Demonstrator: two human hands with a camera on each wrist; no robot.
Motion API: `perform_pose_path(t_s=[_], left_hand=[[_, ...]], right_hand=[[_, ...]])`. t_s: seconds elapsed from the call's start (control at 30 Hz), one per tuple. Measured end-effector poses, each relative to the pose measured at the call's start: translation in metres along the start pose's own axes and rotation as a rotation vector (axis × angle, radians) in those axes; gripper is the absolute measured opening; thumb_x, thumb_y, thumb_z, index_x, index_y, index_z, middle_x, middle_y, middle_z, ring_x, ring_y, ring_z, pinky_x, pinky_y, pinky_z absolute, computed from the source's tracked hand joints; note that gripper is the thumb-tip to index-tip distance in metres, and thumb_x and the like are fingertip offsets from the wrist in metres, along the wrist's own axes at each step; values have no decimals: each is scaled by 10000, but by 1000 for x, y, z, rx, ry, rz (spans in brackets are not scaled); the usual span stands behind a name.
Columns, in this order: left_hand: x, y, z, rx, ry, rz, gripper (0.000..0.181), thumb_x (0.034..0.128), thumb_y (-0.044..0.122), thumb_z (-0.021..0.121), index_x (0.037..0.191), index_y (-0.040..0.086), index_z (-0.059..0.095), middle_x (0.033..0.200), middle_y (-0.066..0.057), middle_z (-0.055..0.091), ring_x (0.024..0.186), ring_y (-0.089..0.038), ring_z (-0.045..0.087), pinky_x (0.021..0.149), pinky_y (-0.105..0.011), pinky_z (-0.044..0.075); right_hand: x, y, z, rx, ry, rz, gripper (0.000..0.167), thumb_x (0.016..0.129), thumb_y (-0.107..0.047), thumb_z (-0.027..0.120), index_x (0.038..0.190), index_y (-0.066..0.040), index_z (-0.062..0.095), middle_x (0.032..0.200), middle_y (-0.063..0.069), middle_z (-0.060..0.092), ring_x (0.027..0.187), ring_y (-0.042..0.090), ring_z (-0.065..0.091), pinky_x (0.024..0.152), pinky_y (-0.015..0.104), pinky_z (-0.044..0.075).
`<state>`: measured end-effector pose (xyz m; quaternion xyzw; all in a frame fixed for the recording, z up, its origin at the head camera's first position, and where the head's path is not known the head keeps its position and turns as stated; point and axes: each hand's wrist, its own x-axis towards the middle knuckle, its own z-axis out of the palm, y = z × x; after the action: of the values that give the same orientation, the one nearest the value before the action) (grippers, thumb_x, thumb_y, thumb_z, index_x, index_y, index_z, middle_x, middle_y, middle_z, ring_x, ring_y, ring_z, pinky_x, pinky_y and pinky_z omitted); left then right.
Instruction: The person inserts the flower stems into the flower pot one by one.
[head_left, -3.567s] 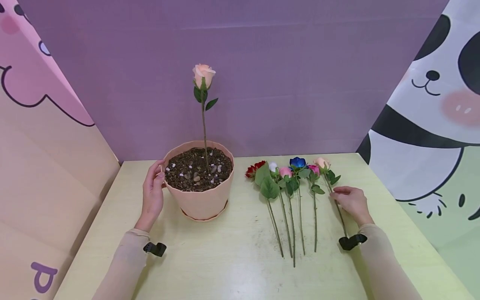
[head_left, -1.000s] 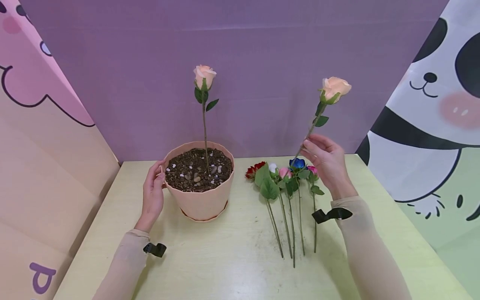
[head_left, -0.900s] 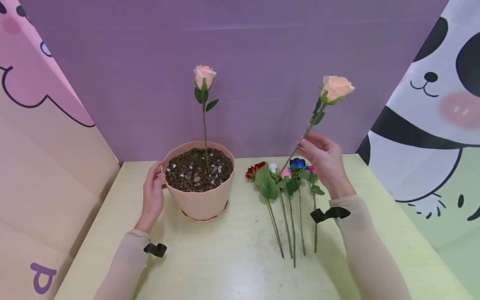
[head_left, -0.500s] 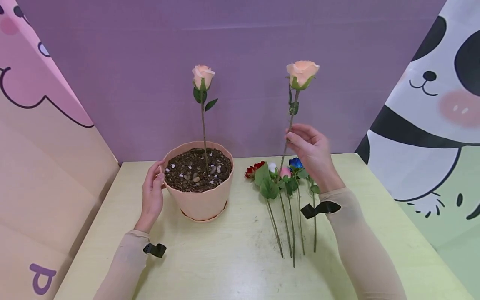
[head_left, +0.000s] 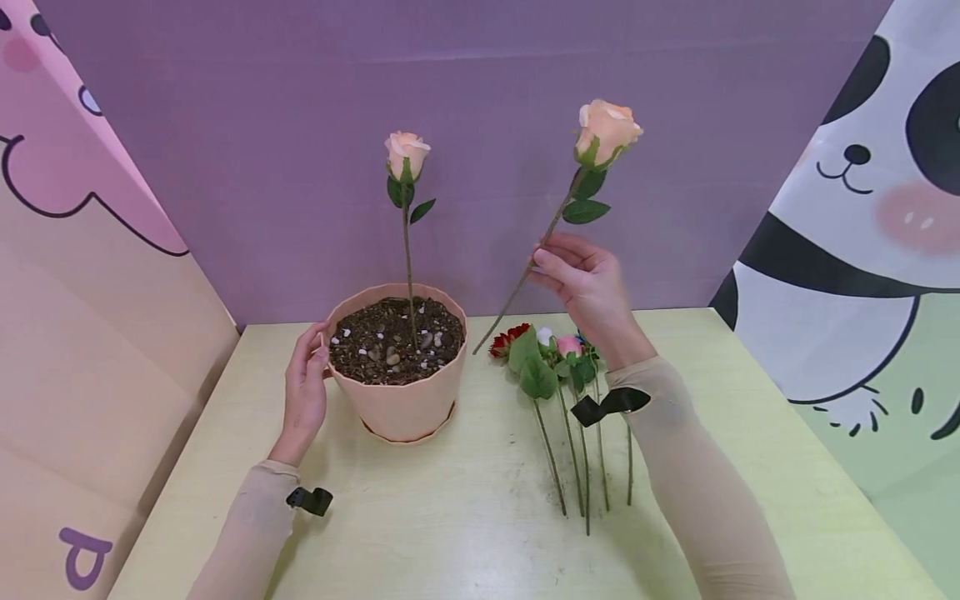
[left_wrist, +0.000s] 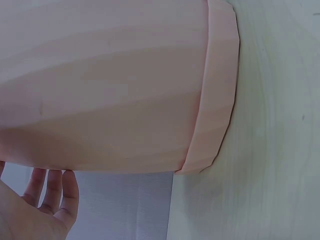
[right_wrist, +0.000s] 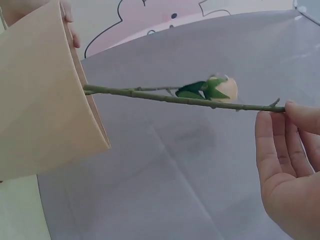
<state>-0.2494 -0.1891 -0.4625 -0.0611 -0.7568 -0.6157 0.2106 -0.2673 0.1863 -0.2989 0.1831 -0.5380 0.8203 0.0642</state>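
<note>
My left hand [head_left: 305,392] lies against the left side of the pink pot [head_left: 405,410]; its fingers [left_wrist: 70,192] touch the wall in the left wrist view. One peach rose [head_left: 407,154] stands upright in the pot's dark soil [head_left: 367,333]. My right hand [head_left: 588,292] pinches the stem of a second peach rose [head_left: 609,132] between thumb and fingers. That rose leans with its bloom up and to the right, and its lower stem end [head_left: 480,343] is just right of the pot rim. In the right wrist view the held stem [right_wrist: 170,99] runs across to the pot edge.
Several flowers lie side by side on the table [head_left: 450,517], right of the pot: a red one [head_left: 508,342], a white one [head_left: 544,335], a pink one [head_left: 569,345] and others partly hidden under my right forearm. A purple backdrop [head_left: 300,167] stands behind, with printed panels at both sides.
My right hand gripped the peach rose at the far right of the row, lifted it and carried it left over the other flowers towards the pot. My left hand has stayed at the pot.
</note>
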Motion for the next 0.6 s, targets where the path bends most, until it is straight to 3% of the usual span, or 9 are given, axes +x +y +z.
perform_pose_path(t_s=[0.23,0.43,0.6], left_hand=[[0,0,0,-5,7,2,478,1120,161,341,1574,95,475,1463,-217,538,1156,-28,548,893,-168,477],[-2,1,1,-11,12,7,468,1121,148,344,1563,83,481,1439,-219,547,1137,-18,551,879,-164,482],[-1,1,0,-18,13,21,464,1123,149,350,1562,89,488,1413,-246,559,1105,17,566,870,-165,485]], right_hand=[[6,5,23,-78,-30,-32,211,1003,32,674,1099,-126,775,1031,-3,814,956,128,753,822,263,626],[10,16,40,-221,-40,-70,183,1016,-35,689,1137,-157,749,1041,-47,815,978,118,753,823,283,634],[13,23,50,-321,-51,-125,173,1005,-46,711,1176,-44,742,1043,-43,820,954,118,771,804,328,651]])
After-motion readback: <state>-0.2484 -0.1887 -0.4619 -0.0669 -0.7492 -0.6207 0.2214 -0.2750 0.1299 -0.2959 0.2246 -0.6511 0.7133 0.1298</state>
